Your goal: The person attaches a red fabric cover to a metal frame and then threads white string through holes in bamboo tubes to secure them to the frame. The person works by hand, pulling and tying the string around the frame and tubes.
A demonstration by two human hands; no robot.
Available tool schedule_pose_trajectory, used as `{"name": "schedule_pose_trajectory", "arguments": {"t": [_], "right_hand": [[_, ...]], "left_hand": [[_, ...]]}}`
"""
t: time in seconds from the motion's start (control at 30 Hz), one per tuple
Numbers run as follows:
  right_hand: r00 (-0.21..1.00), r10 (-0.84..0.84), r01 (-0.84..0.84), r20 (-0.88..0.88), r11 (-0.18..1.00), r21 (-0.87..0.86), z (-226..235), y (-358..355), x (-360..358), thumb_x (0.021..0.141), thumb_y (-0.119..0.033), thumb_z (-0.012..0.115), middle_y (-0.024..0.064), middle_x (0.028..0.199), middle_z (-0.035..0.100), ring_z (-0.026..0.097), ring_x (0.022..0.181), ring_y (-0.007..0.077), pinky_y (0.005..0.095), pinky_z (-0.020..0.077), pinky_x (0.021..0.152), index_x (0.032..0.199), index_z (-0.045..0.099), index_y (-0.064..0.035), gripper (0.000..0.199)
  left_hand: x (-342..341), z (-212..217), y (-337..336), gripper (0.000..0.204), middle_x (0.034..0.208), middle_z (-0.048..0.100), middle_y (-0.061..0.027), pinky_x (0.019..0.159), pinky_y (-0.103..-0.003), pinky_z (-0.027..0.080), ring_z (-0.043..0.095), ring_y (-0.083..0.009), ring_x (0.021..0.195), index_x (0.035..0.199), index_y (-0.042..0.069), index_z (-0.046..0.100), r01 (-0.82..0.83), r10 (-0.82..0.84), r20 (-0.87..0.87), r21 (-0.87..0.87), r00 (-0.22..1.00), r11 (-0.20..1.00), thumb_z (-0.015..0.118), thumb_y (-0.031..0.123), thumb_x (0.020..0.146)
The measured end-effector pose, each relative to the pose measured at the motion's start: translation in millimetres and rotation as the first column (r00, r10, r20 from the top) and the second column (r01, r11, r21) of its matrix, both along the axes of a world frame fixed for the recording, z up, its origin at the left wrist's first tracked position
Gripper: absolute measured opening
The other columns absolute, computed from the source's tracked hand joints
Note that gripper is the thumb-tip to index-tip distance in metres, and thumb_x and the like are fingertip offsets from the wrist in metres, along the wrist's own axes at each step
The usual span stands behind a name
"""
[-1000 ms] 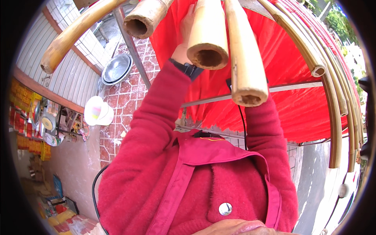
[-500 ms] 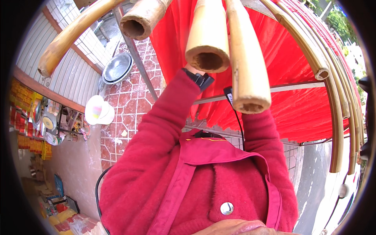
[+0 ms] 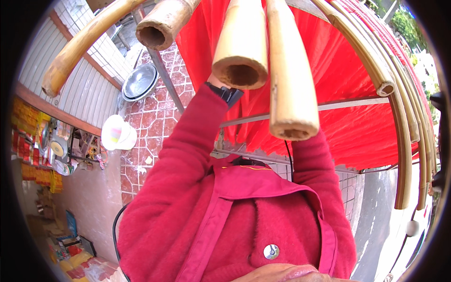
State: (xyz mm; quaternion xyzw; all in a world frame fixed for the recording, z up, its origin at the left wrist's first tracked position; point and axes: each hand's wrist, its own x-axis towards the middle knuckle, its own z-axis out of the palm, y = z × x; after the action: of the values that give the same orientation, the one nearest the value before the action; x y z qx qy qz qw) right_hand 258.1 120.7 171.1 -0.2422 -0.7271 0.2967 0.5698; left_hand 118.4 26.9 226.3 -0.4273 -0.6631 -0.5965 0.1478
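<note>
A thick pale bamboo pole (image 3: 242, 42) with a hollow cut end hangs toward me, high in the middle. Just behind its end is my left hand (image 3: 217, 81), mostly covered; only a sliver shows above the dark wristband (image 3: 226, 94), so its fingers are hidden. Beside this pole runs a slimmer bamboo pole (image 3: 293, 80), whose end covers the end of my right sleeve (image 3: 307, 152). My right hand cannot be seen behind it. Beyond both poles hang red cloth sheets (image 3: 347, 80) with a metal bar (image 3: 352, 103) across them.
More bamboo poles stick out at the upper left (image 3: 82, 51) and along the right side (image 3: 403, 150). Metal basins (image 3: 141, 82) and a white bucket (image 3: 117, 133) stand on the red tiled floor (image 3: 141, 115) at left. Shelves with packaged goods (image 3: 35, 141) lie at far left.
The two middle bamboo poles and the one at their left have shifted slightly left. My left wrist has moved left too, and the slim pole's end now covers a dark object seen earlier.
</note>
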Motion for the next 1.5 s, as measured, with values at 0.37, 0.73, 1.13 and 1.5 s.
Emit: {"name": "schedule_pose_trajectory", "arguments": {"t": [0.37,0.73,1.13,1.5], "right_hand": [[0.952,0.248,-0.298,-0.181,0.886,-0.356,28.5,-45.3,0.9,0.106,-0.023,0.055,0.0097,0.116,0.070,0.061,0.107,0.0149,0.0313,0.0487,0.094,0.125,0.063,0.0040,0.034],[0.945,0.261,-0.317,-0.199,0.882,-0.348,47.8,-59.4,7.1,0.106,-0.024,0.054,0.0105,0.117,0.069,0.062,0.107,0.0160,0.0309,0.0486,0.094,0.126,0.062,0.0050,0.036],[0.984,0.128,-0.156,-0.124,0.955,-0.253,3.9,-16.9,7.6,0.105,-0.029,0.057,0.0080,0.104,0.073,0.063,0.095,0.0148,0.0316,0.0508,0.085,0.119,0.066,0.0020,0.035],[0.980,0.191,-0.196,-0.046,0.970,-0.145,2.8,-43.9,11.3,0.100,-0.019,0.064,0.0107,0.110,0.074,0.066,0.100,0.0147,0.0326,0.0521,0.089,0.122,0.065,0.0008,0.029]], "left_hand": [[23.3,27.4,7.7,0.095,0.130,0.059,-0.0310,0.100,-0.047,0.049,0.059,-0.0429,0.121,0.139,-0.011,0.043,0.091,-0.077,0.305,-0.033,0.949,0.995,0.084,0.046,0.075],[20.3,-8.4,29.8,0.059,0.115,0.067,-0.0219,0.091,-0.049,0.052,0.064,-0.0427,0.107,0.126,0.002,0.056,-0.097,0.098,-0.001,0.069,0.995,0.993,0.080,0.027,0.078],[-21.1,-10.7,1.5,0.050,0.104,0.072,-0.0219,0.086,-0.048,0.056,0.068,-0.0419,0.096,0.120,0.002,0.062,0.070,-0.068,0.032,-0.080,0.997,0.994,0.076,0.032,0.083],[19.4,-57.5,9.3,0.054,0.104,0.072,-0.0206,0.083,-0.047,0.056,0.069,-0.0410,0.098,0.122,0.007,0.060,0.172,-0.188,0.294,0.080,0.937,0.982,0.082,0.028,0.078]]}}
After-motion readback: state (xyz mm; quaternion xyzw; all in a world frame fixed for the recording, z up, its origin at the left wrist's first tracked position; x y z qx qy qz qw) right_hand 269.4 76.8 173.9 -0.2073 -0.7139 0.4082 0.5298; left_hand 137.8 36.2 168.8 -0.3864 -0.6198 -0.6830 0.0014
